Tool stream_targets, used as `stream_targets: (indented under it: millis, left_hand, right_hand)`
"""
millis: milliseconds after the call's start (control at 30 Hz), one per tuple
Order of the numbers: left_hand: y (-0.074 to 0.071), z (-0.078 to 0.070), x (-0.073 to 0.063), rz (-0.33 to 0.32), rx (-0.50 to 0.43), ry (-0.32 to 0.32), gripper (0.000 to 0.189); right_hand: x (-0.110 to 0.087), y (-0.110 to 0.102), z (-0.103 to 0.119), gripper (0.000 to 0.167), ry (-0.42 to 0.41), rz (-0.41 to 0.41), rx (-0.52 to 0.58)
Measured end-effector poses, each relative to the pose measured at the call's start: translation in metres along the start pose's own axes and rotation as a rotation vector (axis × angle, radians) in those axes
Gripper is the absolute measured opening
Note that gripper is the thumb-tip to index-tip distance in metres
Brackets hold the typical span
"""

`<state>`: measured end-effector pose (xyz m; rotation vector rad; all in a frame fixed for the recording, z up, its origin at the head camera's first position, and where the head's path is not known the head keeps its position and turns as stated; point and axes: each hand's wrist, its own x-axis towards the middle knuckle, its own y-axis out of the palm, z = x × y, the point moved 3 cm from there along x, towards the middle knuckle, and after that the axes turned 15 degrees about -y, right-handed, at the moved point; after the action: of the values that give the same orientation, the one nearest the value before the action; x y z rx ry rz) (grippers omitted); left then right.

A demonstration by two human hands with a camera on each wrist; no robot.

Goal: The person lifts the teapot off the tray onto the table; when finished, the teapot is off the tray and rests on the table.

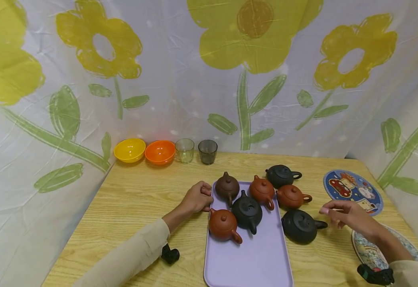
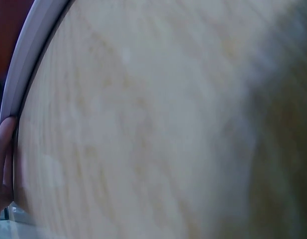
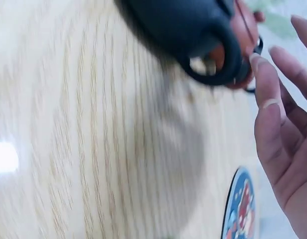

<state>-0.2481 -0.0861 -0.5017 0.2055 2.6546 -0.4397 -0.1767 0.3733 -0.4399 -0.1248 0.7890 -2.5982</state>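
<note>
My left hand [image 1: 196, 197] is at the left edge of a lilac tray [image 1: 248, 263], fingers bent at its rim; the left wrist view shows fingertips [image 2: 5, 130] against the rim. On the tray sit a dark brown teapot [image 1: 227, 186], a black teapot [image 1: 246, 211] and two reddish-brown teapots, one at the back right [image 1: 261, 189] and one at the left [image 1: 222, 226]. Right of the tray stand a reddish-brown teapot [image 1: 290, 197] and two black teapots, one behind [image 1: 279, 176] and one in front [image 1: 299, 228]. My right hand [image 1: 352, 218] hovers beside the front one's handle, fingers loosely bent, holding nothing.
At the back left stand a yellow bowl [image 1: 130, 151], an orange bowl [image 1: 160, 153], a clear greenish glass [image 1: 185, 151] and a dark grey glass [image 1: 208, 152]. A blue round mat [image 1: 370, 191] and a patterned round mat [image 1: 365, 249] lie on the right. A flowered curtain [image 1: 173, 99] hangs behind.
</note>
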Motion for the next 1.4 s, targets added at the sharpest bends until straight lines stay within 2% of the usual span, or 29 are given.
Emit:
stream_targets:
  millis: [100, 333, 700, 1033, 1267, 1400]
  left_hand:
    - [0.0, -0.001, -0.001, -0.003, -0.002, 0.0, 0.039]
    - [-0.001, -0.002, -0.002, -0.009, 0.003, 0.0, 0.039]
    - [0.0, -0.002, -0.001, 0.004, 0.001, 0.008, 0.039]
    - [0.0, 0.0, 0.001, 0.017, -0.006, 0.009, 0.04]
    - [0.0, -0.001, 0.0, 0.014, -0.001, 0.012, 0.039]
    - [0.0, -0.001, -0.001, 0.01, 0.002, 0.008, 0.04]
  right_hand:
    - [0.0, 0.008, 0.014, 0.038, -0.046, 0.001, 0.006]
    - [0.01, 0.041, 0.048, 0.027, -0.172, 0.088, 0.104]
    - [0.025, 0.103, 0.083, 0.028, -0.233, 0.19, 0.235]
    - [0.033, 0.153, 0.096, 0.036, -0.178, 0.327, 0.315]
    - [0.038, 0.172, 0.095, 0.045, -0.111, 0.366, 0.364]
    - [0.039, 0.18, 0.094, 0.045, -0.109, 0.388, 0.37]
